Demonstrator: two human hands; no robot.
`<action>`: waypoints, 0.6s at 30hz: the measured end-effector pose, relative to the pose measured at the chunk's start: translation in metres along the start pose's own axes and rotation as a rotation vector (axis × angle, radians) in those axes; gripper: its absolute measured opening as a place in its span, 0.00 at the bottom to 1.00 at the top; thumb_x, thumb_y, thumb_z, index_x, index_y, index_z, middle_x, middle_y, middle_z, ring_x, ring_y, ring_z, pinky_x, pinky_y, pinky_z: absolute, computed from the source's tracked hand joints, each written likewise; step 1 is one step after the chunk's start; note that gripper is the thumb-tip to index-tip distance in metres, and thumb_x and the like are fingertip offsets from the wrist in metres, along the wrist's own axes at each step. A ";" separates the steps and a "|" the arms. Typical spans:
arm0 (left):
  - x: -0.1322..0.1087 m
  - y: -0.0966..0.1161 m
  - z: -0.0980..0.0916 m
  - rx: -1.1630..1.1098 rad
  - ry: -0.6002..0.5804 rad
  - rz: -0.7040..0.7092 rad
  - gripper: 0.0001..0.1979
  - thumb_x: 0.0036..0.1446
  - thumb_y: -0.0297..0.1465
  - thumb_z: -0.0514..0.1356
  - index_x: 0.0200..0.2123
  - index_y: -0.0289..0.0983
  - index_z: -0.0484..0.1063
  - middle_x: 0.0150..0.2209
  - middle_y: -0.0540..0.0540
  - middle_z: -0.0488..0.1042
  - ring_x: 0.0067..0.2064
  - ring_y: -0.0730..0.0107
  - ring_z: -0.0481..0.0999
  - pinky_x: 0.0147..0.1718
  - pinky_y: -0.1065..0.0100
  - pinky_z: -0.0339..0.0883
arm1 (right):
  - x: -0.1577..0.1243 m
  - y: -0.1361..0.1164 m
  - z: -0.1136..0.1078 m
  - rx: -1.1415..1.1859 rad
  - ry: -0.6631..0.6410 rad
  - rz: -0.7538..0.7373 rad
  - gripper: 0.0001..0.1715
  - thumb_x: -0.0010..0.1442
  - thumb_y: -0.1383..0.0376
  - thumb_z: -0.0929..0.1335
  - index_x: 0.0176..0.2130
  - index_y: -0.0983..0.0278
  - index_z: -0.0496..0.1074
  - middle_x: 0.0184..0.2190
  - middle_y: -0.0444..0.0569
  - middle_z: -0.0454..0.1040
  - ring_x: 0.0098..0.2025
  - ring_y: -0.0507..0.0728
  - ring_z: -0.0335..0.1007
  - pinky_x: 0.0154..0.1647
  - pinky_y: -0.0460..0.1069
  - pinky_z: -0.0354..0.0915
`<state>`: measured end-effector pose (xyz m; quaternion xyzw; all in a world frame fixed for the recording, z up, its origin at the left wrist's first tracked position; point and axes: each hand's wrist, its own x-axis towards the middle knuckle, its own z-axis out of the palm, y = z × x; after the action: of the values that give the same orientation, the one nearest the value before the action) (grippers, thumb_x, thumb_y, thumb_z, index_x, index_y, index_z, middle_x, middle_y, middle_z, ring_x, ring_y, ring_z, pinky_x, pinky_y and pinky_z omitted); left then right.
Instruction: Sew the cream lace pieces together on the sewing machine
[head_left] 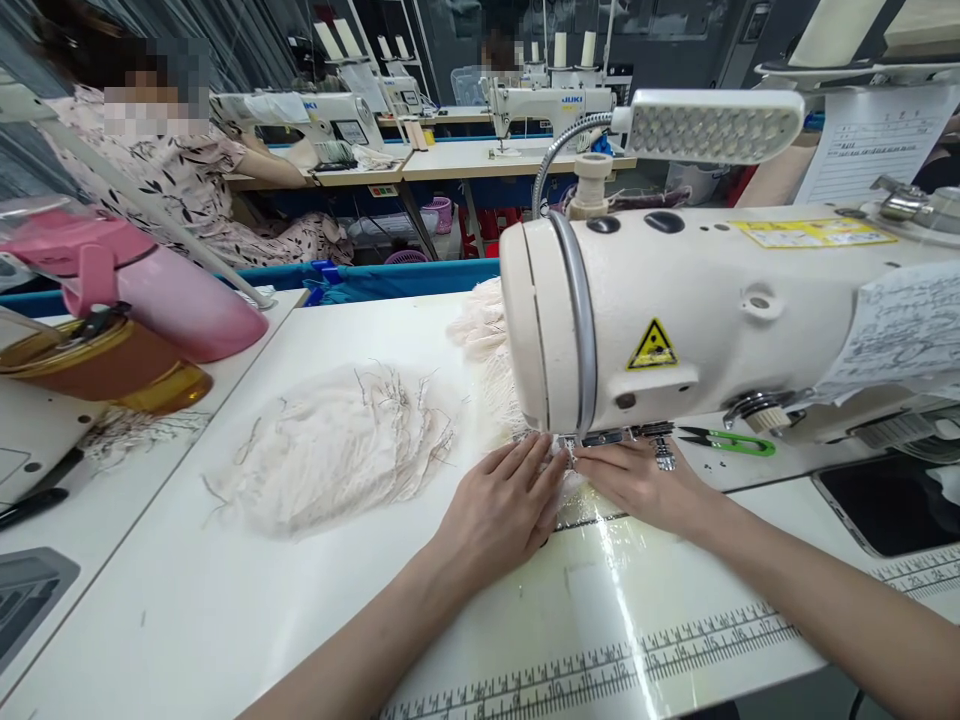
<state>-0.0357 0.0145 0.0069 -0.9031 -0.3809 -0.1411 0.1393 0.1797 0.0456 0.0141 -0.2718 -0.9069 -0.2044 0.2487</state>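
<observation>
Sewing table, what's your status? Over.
Left hand and right hand close together at the sewing machine. Pale cloth beyond left hand, partly hidden by machine. Green snips near right hand.

Pale, crinkled cloth (495, 385) lies bunched partly behind the sewing machine (705, 280), its near end beneath the machine's head.

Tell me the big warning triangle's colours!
The big warning triangle is yellow and black, clearest in the head view.

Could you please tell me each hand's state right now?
Left hand: open, palm down, fingertips by the cloth at the sewing machine.
Right hand: fingers partly hidden; whether it grips cannot be told.
</observation>
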 end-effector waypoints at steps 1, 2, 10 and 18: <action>0.000 0.000 0.000 0.000 0.005 -0.001 0.19 0.63 0.33 0.49 0.53 0.30 0.68 0.52 0.36 0.71 0.53 0.54 0.72 0.47 0.57 0.70 | 0.001 0.000 -0.001 -0.005 0.004 0.001 0.11 0.63 0.72 0.63 0.42 0.61 0.72 0.39 0.41 0.76 0.34 0.50 0.69 0.30 0.50 0.57; 0.001 0.000 -0.001 -0.001 0.012 -0.002 0.19 0.63 0.33 0.50 0.53 0.30 0.69 0.52 0.35 0.71 0.52 0.54 0.72 0.47 0.57 0.70 | 0.001 0.000 -0.001 -0.006 0.011 0.001 0.11 0.63 0.72 0.63 0.42 0.61 0.72 0.39 0.41 0.76 0.34 0.50 0.69 0.31 0.50 0.57; 0.003 0.000 -0.002 -0.004 0.044 -0.032 0.18 0.62 0.32 0.49 0.51 0.32 0.70 0.49 0.35 0.73 0.51 0.53 0.73 0.45 0.55 0.70 | -0.003 0.000 0.001 -0.039 -0.010 0.024 0.11 0.63 0.70 0.63 0.43 0.60 0.72 0.38 0.42 0.77 0.33 0.53 0.70 0.32 0.51 0.58; 0.004 -0.002 -0.001 -0.018 0.011 -0.063 0.19 0.62 0.33 0.50 0.53 0.33 0.69 0.51 0.36 0.72 0.53 0.53 0.72 0.50 0.53 0.67 | -0.003 0.001 0.000 -0.029 -0.052 0.064 0.18 0.60 0.76 0.61 0.43 0.60 0.73 0.40 0.41 0.76 0.29 0.53 0.68 0.31 0.52 0.57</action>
<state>-0.0346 0.0178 0.0091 -0.8910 -0.4072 -0.1540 0.1286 0.1826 0.0455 0.0128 -0.3095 -0.9008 -0.2021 0.2277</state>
